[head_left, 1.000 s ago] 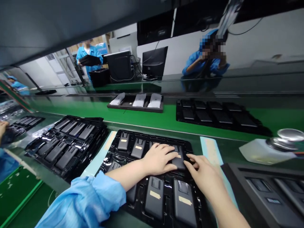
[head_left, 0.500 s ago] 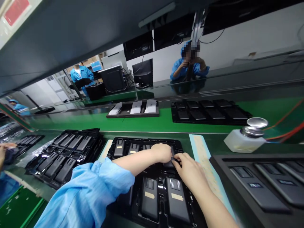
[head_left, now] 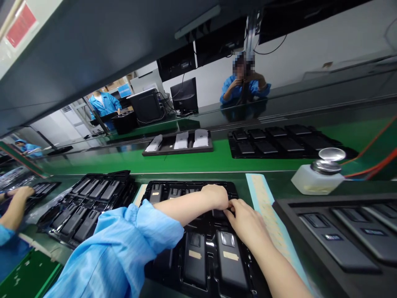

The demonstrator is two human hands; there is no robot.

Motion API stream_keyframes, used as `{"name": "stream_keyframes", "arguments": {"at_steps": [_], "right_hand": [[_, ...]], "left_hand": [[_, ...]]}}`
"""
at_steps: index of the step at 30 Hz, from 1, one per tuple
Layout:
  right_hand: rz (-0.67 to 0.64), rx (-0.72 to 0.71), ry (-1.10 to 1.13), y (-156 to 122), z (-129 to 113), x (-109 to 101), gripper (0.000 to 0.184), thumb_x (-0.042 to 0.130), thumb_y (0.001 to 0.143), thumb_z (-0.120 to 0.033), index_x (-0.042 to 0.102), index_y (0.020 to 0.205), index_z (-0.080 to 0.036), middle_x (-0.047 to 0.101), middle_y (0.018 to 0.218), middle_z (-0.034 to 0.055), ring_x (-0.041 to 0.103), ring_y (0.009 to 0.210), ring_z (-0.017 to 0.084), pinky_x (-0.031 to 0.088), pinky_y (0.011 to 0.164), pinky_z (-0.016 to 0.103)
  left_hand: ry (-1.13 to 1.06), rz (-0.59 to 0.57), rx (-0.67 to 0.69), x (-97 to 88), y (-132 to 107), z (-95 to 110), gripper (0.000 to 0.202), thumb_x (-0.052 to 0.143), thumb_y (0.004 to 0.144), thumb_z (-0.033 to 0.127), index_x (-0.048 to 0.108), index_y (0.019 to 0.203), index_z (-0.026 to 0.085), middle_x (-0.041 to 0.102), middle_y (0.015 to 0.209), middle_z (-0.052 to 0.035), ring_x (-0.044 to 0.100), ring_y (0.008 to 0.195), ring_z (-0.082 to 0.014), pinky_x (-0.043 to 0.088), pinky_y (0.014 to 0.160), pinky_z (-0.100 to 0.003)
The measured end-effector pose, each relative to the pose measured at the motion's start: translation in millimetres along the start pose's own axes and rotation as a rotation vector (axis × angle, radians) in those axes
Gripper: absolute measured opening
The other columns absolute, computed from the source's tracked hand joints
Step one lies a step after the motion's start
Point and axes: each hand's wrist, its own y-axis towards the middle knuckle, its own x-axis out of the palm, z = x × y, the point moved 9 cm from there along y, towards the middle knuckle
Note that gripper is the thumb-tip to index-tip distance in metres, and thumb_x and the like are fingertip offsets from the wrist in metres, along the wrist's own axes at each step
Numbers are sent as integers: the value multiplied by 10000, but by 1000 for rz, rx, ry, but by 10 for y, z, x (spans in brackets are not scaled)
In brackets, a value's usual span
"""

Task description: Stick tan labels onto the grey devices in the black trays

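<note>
Both my hands meet over the far right slot of a black plastic tray (head_left: 211,244) that holds several dark grey handheld devices. My left hand (head_left: 216,196) is closed, its fingertips bent down at a device mostly covered by the hands. Touching or nearly touching it, my right hand (head_left: 243,213) pinches thumb and forefinger together. Whatever lies between the fingers is too small or hidden to make out. Nearer me in the tray, one device (head_left: 194,271) and another device (head_left: 231,271) each carry a strip of beige tape; my left forearm covers part of the row behind.
Stacked trays (head_left: 93,203) of similar devices stand left, a foam tray (head_left: 283,213) with devices right. A pump bottle (head_left: 319,178) stands behind it. The green belt (head_left: 182,165) carries more trays. A co-worker's hand (head_left: 21,194) is at far left; an overhead shelf (head_left: 93,41) hangs above.
My hands stay at the same slot, with the left hand shifted slightly right against the right fingertips. Trays on the belt appear slightly further right. The co-worker's arm at left reaches further in.
</note>
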Motion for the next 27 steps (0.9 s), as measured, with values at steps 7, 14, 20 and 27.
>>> {"name": "stream_keyframes", "arguments": {"at_steps": [7,14,20,27], "right_hand": [[-3,43,20,15,65,30,163,431,730,-250,507,868,-208,556,818,44,541,774,215,378,614,305],[-19,90,30,24,37,-28,200,461,709,-261,496,899,-208,557,744,17,547,706,207,383,592,303],[-34,173,26,-3,-39,-112,164,474,703,-202,490,864,-177,569,756,33,555,746,218,395,640,316],[-48,172,32,5,-23,-123,137,421,707,-275,478,810,-205,601,817,70,573,768,250,418,627,336]], "left_hand": [[-17,97,8,-5,7,-10,310,488,743,298,605,958,108,628,938,-117,589,879,-208,478,730,-262],[2,121,198,26,-39,-36,215,420,788,245,598,883,174,634,900,-34,592,836,-174,470,706,-250],[142,275,516,-27,-147,23,216,398,842,186,500,1032,168,549,1070,-39,498,976,-148,383,831,-247],[585,462,960,100,-345,274,372,181,907,175,483,1120,123,591,943,-82,472,905,-171,347,750,-284]]}}
